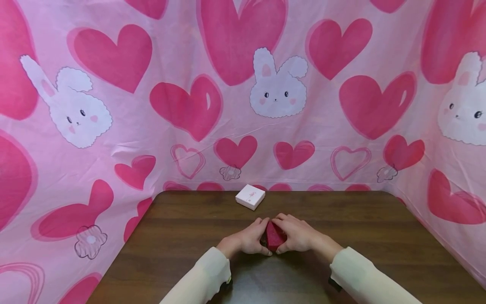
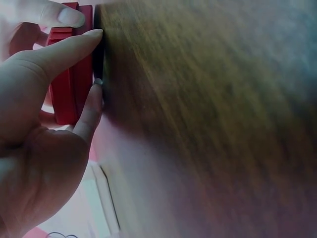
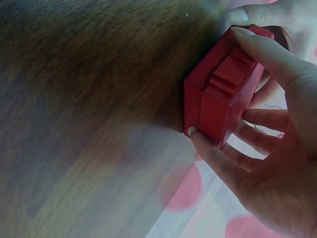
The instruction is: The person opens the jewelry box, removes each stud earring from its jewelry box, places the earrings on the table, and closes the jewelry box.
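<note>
A small dark red box point(image 1: 274, 237) with a lid and a ridged bow-like detail sits on the wooden table between both hands. From the left side, the left hand point(image 1: 252, 238) holds it, its thumb and a finger against the box's lower edge in the left wrist view. The right hand point(image 1: 299, 234) grips the same box from the other side, with thumb and fingers spread around its corners. In the right wrist view the red box point(image 3: 218, 94) looks closed, and the left hand's thumb point(image 3: 240, 16) lies at its far end. The fingers hide part of its top.
Farther back on the brown table point(image 1: 182, 236) lies a flat white box point(image 1: 250, 196) with small pink print. A pink cloth point(image 1: 235, 118) with hearts and rabbits hangs around the table's back and sides.
</note>
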Motion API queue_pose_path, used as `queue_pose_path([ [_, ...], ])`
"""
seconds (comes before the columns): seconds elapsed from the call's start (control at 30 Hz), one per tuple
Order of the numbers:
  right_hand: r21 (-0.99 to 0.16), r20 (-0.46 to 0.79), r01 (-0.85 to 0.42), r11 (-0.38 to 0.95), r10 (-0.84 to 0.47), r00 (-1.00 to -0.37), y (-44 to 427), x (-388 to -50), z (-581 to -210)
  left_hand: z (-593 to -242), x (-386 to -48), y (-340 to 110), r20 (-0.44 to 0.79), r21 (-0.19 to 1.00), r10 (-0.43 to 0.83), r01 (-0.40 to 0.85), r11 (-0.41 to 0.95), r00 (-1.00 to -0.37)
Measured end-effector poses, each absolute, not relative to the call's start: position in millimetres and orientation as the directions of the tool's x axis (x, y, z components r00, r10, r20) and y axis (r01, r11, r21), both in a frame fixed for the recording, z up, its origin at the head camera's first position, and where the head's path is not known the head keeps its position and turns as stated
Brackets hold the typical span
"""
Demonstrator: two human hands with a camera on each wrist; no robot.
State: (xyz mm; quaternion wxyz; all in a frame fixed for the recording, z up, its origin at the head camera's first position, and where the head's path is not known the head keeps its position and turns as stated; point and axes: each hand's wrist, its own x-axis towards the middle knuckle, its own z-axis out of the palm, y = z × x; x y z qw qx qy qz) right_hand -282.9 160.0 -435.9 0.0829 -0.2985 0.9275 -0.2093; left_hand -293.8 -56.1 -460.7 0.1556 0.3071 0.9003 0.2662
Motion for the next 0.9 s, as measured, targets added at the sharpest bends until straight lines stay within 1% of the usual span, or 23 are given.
queue_pose_path([
  [0.17,-0.423,-0.018,-0.542,0.726,-0.605,-0.796,159.7,-282.8,-435.0,-461.8,-292.9,-55.7,-0.104,0.574,0.635,0.475,0.666,-0.765],
  [0.43,-0.404,-0.034,-0.558,0.725,-0.621,-0.783,159.0,-283.3,-431.5,-461.5,-293.3,-55.5,-0.129,0.585,0.639,0.462,0.666,-0.758],
  [0.63,-0.419,-0.05,-0.544,0.727,-0.617,-0.786,160.0,-285.2,-429.9,-461.8,-294.1,-54.4,-0.143,0.579,0.624,0.446,0.682,-0.768],
  [0.9,-0.428,-0.04,-0.531,0.732,-0.602,-0.798,161.9,-285.8,-433.0,-463.0,-295.1,-54.6,-0.139,0.572,0.62,0.449,0.687,-0.772],
])
